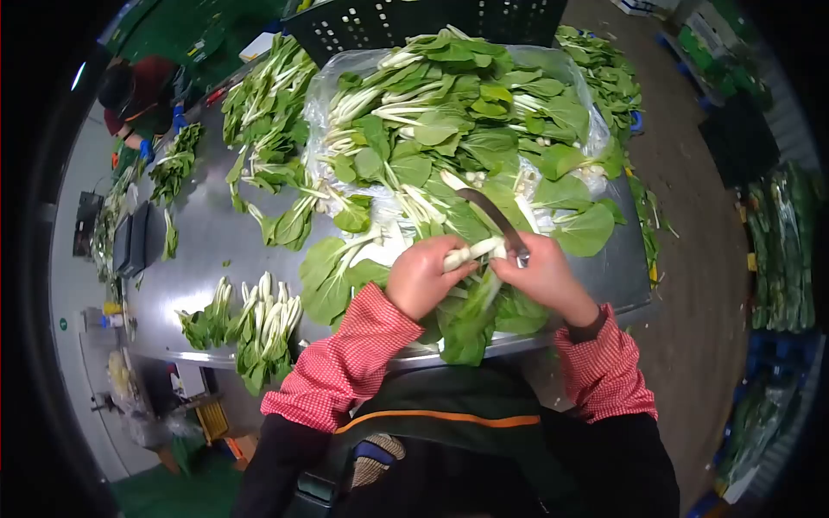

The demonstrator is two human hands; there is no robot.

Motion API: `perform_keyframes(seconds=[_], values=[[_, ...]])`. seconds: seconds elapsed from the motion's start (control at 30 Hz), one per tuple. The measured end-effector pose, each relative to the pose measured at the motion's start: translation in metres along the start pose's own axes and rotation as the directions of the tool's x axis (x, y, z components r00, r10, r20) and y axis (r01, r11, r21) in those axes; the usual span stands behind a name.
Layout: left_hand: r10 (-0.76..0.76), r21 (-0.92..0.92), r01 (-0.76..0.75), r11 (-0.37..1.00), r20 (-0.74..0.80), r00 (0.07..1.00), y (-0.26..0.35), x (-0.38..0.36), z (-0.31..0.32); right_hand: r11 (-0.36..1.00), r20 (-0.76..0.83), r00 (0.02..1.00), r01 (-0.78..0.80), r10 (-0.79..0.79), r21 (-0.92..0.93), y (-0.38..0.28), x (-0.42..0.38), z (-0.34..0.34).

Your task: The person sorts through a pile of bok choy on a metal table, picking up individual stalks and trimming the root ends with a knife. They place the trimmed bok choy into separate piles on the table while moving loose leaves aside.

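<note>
Just over the table's front edge, my left hand is closed around a bok choy, its pale stem end pointing right. My right hand grips a small curved knife, the dark blade slanting up and left away from me. The right thumb presses close to the white stems, near the knife's base. Green leaves hang beneath both hands; which plant they belong to is partly hidden. Beyond the hands lies a big heap of bok choy on clear plastic sheeting.
The steel table carries trimmed bunches at front left and more greens farther back. A black perforated crate stands behind the heap. Another person with blue gloves works at far left. Bagged vegetables are stacked at right.
</note>
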State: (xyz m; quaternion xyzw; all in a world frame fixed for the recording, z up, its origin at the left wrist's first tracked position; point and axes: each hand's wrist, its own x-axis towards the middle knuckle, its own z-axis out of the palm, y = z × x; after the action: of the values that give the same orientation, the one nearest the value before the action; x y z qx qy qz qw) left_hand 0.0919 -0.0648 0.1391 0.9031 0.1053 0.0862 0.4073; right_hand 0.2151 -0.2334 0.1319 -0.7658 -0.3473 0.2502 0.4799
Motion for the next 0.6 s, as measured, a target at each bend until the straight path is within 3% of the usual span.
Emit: perform_keyframes(seconds=[0.1,0.13,0.23,0.27,0.3,0.37,0.4,0.5,0.6], values=[[0.073,0.121,-0.055,0.991,-0.15,0.986,-0.02,-0.002,0.004,0.937,0.197,0.946,-0.293,0.256,0.191,-0.004,0.0,-0.022],[-0.102,0.092,0.107,0.99,-0.051,0.993,-0.026,-0.003,-0.001,0.837,0.302,0.868,-0.475,0.394,0.272,-0.01,0.0,-0.031],[0.038,0.062,-0.024,0.998,-0.238,0.971,-0.02,-0.007,0.0,0.971,0.126,0.985,-0.14,0.117,0.193,-0.003,0.007,-0.014],[-0.014,-0.073,0.008,0.997,-0.092,0.996,-0.023,-0.011,0.001,0.991,0.127,0.992,-0.038,0.022,0.129,0.005,0.012,-0.004],[-0.072,-0.324,0.078,0.943,0.031,0.997,-0.024,-0.014,0.004,0.971,0.176,0.983,-0.09,0.051,0.221,-0.005,0.017,0.003],[-0.078,-0.715,0.27,0.645,0.289,0.954,-0.023,-0.018,0.009,0.899,0.282,0.955,-0.205,0.096,0.387,-0.027,0.025,0.016],[-0.049,-0.823,0.293,0.486,0.31,0.95,-0.015,-0.018,0.002,0.833,0.38,0.913,-0.324,0.151,0.448,-0.021,0.032,0.02],[-0.322,-0.813,0.409,0.413,0.29,0.901,-0.03,-0.038,-0.022,0.995,0.045,0.998,0.041,-0.045,0.09,-0.008,0.063,0.04],[-0.483,-0.843,0.344,0.413,0.117,0.868,-0.044,-0.059,-0.046,0.936,-0.067,0.971,0.203,-0.231,-0.289,0.013,0.105,0.069]])
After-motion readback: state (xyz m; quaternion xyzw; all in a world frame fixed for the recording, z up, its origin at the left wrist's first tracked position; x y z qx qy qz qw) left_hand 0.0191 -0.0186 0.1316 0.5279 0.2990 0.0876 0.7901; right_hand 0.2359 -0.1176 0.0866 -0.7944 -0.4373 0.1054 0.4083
